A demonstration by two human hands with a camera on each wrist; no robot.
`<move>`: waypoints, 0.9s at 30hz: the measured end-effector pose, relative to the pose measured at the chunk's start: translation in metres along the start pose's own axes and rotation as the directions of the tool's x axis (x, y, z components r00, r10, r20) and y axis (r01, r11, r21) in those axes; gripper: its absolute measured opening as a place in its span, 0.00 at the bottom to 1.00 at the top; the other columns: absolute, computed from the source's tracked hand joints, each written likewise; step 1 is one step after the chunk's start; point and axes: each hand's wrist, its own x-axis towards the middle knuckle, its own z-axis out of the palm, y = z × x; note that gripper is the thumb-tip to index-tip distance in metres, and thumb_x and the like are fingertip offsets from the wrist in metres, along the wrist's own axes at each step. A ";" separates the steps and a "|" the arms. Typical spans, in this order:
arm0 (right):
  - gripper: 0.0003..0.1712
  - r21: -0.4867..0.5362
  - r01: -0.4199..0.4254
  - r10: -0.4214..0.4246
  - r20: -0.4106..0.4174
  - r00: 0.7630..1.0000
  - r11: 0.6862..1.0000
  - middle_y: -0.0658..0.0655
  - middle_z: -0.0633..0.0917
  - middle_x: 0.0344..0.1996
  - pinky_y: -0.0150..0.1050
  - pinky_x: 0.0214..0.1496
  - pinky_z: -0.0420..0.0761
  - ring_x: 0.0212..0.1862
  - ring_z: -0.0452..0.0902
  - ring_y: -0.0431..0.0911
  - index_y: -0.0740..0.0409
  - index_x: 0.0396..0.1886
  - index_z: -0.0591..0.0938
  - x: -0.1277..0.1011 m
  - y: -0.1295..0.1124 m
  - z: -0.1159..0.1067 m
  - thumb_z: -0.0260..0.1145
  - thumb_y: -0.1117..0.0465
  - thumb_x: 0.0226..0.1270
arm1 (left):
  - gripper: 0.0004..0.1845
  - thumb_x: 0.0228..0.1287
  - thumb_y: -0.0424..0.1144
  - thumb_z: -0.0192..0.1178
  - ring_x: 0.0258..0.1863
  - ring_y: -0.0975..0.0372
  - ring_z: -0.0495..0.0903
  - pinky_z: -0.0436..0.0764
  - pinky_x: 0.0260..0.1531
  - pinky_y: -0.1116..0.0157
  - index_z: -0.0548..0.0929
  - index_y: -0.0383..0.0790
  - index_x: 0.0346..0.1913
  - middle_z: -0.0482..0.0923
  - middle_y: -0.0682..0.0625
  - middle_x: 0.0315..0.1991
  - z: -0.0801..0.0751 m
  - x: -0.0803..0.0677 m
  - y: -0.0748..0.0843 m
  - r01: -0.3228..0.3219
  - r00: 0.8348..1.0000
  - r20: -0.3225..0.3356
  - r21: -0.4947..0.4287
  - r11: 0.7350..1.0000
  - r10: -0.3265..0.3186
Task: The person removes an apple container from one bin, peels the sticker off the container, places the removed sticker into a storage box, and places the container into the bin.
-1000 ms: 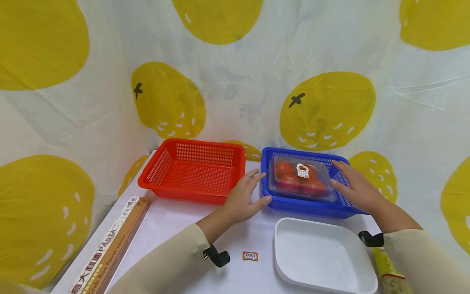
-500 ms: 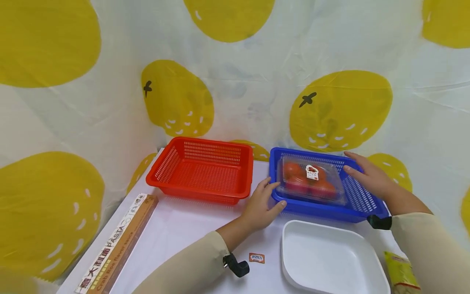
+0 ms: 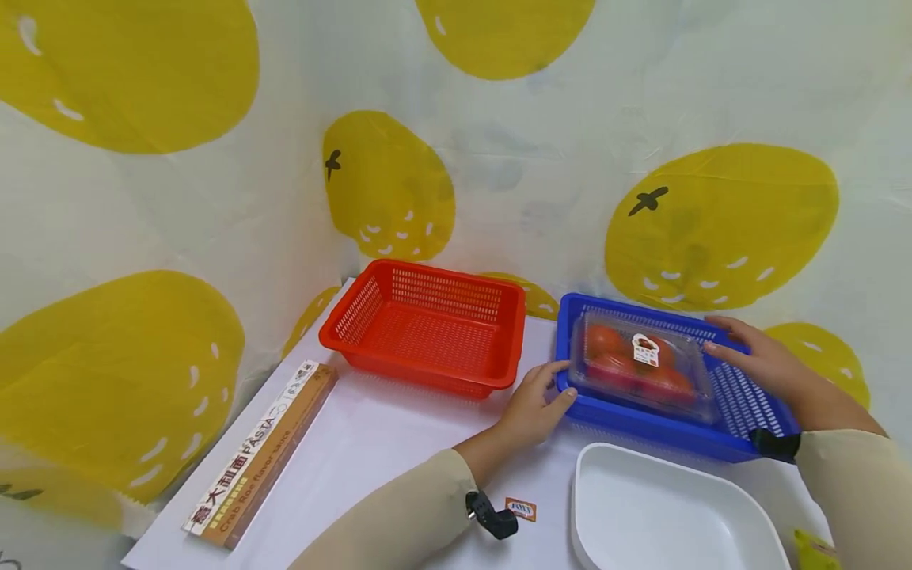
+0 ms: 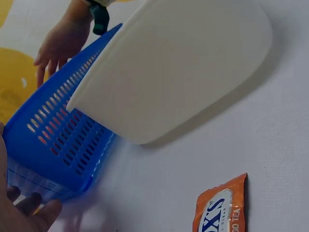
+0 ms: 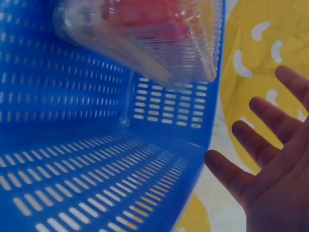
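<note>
In the head view a clear plastic box of tomatoes (image 3: 641, 366), with a white label, lies in the left part of a blue perforated basket (image 3: 663, 431). My left hand (image 3: 530, 408) is at the basket's left end, thumb and fingers spread at its near corner; whether they touch it I cannot tell. Beyond the right part of the basket, my right hand (image 3: 769, 364) is at the far rim. The right wrist view has this hand's fingers (image 5: 260, 145) straight and apart outside the rim, holding nothing, with the box away from them.
A red perforated basket (image 3: 427, 332) stands left of the blue one. Nearer are a white tub (image 3: 670, 514), a small orange FOX'S sachet (image 4: 222, 208) and a yellow packet (image 3: 815, 550). A long pasta box (image 3: 264, 459) lies at the left. Printed cloth hangs behind.
The whole scene has shifted right in the head view. Relative to the plastic box, my right hand has drawn away towards the basket's far rim. My left hand stays by the left end.
</note>
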 end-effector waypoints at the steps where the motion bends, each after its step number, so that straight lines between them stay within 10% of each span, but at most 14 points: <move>1: 0.50 -0.014 0.023 -0.023 -0.007 1.000 1.000 0.82 0.61 0.74 0.85 0.58 0.67 0.66 0.61 0.84 0.60 0.87 0.48 0.003 0.003 0.000 0.53 0.35 0.83 | 0.26 0.79 0.52 0.62 0.66 0.61 0.79 0.81 0.64 0.60 0.75 0.63 0.76 0.72 0.53 0.73 0.002 0.001 0.000 0.008 1.000 -0.002 -0.026 1.000 -0.008; 7: 0.46 -0.128 0.145 -0.150 -0.032 0.988 0.981 0.82 0.65 0.71 0.88 0.56 0.63 0.65 0.62 0.84 0.64 0.84 0.57 0.022 0.017 0.003 0.58 0.42 0.82 | 0.23 0.77 0.49 0.64 0.58 0.66 0.81 0.82 0.60 0.63 0.79 0.67 0.71 0.77 0.58 0.66 0.004 0.006 0.006 0.090 0.996 -0.004 -0.101 0.991 -0.091; 14: 0.50 -0.172 0.041 -0.050 -0.045 0.998 0.984 0.88 0.67 0.63 0.78 0.48 0.79 0.55 0.70 0.83 0.74 0.80 0.55 0.015 0.047 -0.002 0.59 0.39 0.81 | 0.22 0.78 0.48 0.63 0.60 0.65 0.81 0.84 0.58 0.61 0.78 0.70 0.70 0.78 0.63 0.68 0.014 0.008 0.016 0.145 0.988 0.067 -0.130 0.981 -0.137; 19: 0.50 -0.201 0.054 -0.066 -0.053 0.996 0.978 0.87 0.68 0.64 0.84 0.52 0.71 0.58 0.67 0.83 0.74 0.80 0.57 0.023 0.052 -0.001 0.58 0.38 0.81 | 0.22 0.79 0.48 0.63 0.61 0.64 0.82 0.85 0.59 0.60 0.77 0.72 0.70 0.77 0.63 0.69 0.013 0.008 0.016 0.159 0.986 0.075 -0.142 0.977 -0.150; 27: 0.47 0.033 0.079 -0.081 0.054 0.995 0.996 0.86 0.60 0.71 0.80 0.60 0.73 0.65 0.63 0.84 0.73 0.82 0.51 0.047 0.043 0.022 0.54 0.42 0.85 | 0.23 0.80 0.48 0.62 0.64 0.61 0.80 0.82 0.63 0.56 0.75 0.72 0.72 0.75 0.62 0.71 0.000 0.007 0.011 0.173 0.984 0.077 -0.145 0.974 -0.163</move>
